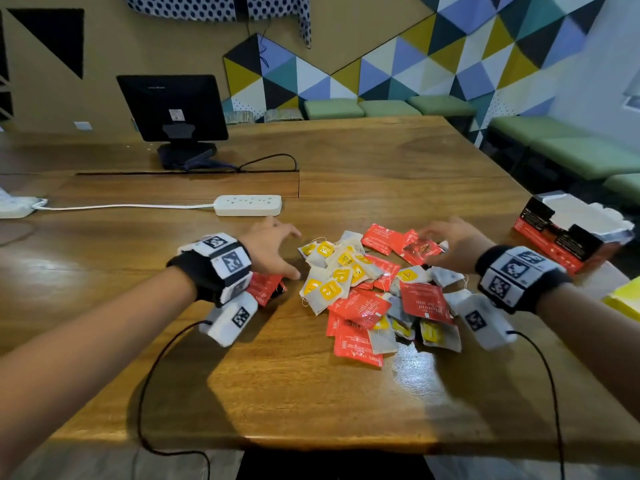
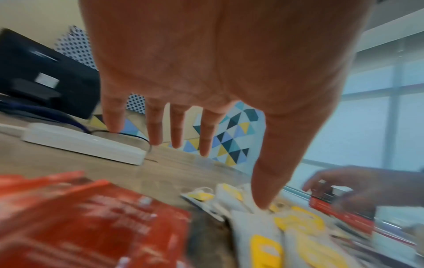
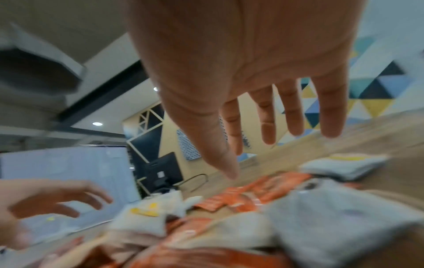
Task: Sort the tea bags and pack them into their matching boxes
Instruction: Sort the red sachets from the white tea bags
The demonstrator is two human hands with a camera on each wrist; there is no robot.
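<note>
A mixed pile of tea bags (image 1: pixel 374 289) lies on the wooden table (image 1: pixel 311 393): red foil sachets (image 1: pixel 424 301) and grey paper bags with yellow tags (image 1: pixel 329 289). My left hand (image 1: pixel 273 251) hovers at the pile's left edge with fingers spread and straight, holding nothing; its thumb (image 2: pixel 268 192) hangs just over a yellow-tagged bag (image 2: pixel 263 241). A red sachet (image 1: pixel 265 287) lies under that wrist. My right hand (image 1: pixel 450 244) hovers over the pile's far right, fingers (image 3: pixel 296 112) spread and empty. A red and black tea box (image 1: pixel 568 233) stands open at the right.
A white power strip (image 1: pixel 247 205) with its cable lies beyond the pile. A black monitor (image 1: pixel 173 109) stands at the back left. Something yellow (image 1: pixel 623 301) sits at the table's right edge. Green benches (image 1: pixel 568 147) line the patterned wall.
</note>
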